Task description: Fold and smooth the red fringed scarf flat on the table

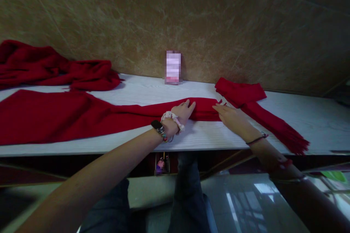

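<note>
A long red scarf [128, 116] lies along the white tabletop, wide on the left and narrowing into a folded strip on the right. My left hand [184, 112] rests palm down on this strip with its fingers spread. At the strip's right end, my right hand [229, 116] touches the cloth, its fingers stretched out; a little fringe shows by the fingertips. Just right of that hand is another red scarf [254, 105], folded over itself with a fringed tail toward the table's front edge.
A heap of crumpled red cloth [54, 67] lies at the back left against the brown marbled wall [136, 22]. A blurred-out upright phone-like object [173, 66] leans on the wall. Below the white table [95, 148] are dark open compartments and my legs in jeans [188, 189].
</note>
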Tool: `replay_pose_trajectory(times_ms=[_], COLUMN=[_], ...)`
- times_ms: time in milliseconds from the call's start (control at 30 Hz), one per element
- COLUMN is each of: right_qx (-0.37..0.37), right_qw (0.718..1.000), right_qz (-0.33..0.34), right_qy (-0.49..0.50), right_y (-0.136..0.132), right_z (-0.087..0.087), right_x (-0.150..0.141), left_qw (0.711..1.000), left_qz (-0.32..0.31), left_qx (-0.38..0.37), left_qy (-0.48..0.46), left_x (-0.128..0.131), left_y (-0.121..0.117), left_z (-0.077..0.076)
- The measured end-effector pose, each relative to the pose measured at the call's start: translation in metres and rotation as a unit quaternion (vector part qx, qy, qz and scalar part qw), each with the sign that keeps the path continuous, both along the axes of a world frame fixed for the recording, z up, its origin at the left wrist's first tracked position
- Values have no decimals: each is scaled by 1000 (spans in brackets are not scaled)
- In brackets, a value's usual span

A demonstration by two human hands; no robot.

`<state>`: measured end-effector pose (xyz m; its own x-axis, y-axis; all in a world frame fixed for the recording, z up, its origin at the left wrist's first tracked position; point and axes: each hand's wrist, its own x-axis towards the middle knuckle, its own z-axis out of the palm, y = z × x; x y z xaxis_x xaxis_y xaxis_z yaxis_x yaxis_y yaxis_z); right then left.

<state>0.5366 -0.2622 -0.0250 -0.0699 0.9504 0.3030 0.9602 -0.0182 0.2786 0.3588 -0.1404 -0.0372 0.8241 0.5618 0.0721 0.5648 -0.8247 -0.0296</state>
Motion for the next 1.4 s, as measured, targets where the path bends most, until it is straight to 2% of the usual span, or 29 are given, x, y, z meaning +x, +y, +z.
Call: replay_pose_trajectory(times_ms=[100, 167, 233, 333, 367, 433, 533, 600, 667, 833, 900, 967, 1033, 1167, 1300, 1400], right_qx=[-3, 4, 10, 6, 6, 11, 26, 31, 32, 47, 33, 22, 18, 4, -1, -4], right_qw=[1000, 999, 998, 996, 996, 993, 992, 992, 993, 993, 991, 989, 985, 972, 966, 964], right_qz=[-6, -30, -51, -43, -37, -27, -8, 9, 25, 84, 105, 111, 109, 109, 105, 107], right_qy=[9, 24, 40, 73, 87, 110, 124, 121, 107, 66, 73, 98, 136, 208, 238, 242], right_y=[-2, -4, -7, -10, -11, -12, -14, -15, -14, -10, -8, -5, -4, -3, -4, -5], right_z=[-1, -4, -7, -13, -16, -22, -31, -34, -32, -27, -29, -32, -34, -31, -27, -28], right_x=[6, 7, 7, 7, 8, 10, 16, 18, 18, 12, 10, 10, 11, 14, 14, 14], left_qw=[1000, 999, 997, 991, 988, 986, 988, 987, 986, 992, 994, 994, 993, 990, 985, 986], left_qz=[7, -3, -37, -117, -139, -162, -151, -155, -158, -106, -90, -81, -73, -78, -102, -105], left_qx=[10, 25, 44, 47, 41, 23, -6, -17, -27, -51, -58, -70, -82, -99, -122, -119], left_qy=[-16, -29, -41, -45, -46, -42, -24, -24, -33, -45, -29, 4, 39, 66, 65, 46], left_x=[0, -2, -5, -10, -12, -16, -26, -31, -33, -30, -29, -32, -36, -44, -46, -41], left_y=[8, 13, 19, 26, 27, 25, 19, 14, 11, -5, -15, -24, -30, -29, -19, -17], left_z=[-3, 2, 12, 21, 19, 5, -25, -35, -29, 27, 37, 34, 23, 4, 1, 6])
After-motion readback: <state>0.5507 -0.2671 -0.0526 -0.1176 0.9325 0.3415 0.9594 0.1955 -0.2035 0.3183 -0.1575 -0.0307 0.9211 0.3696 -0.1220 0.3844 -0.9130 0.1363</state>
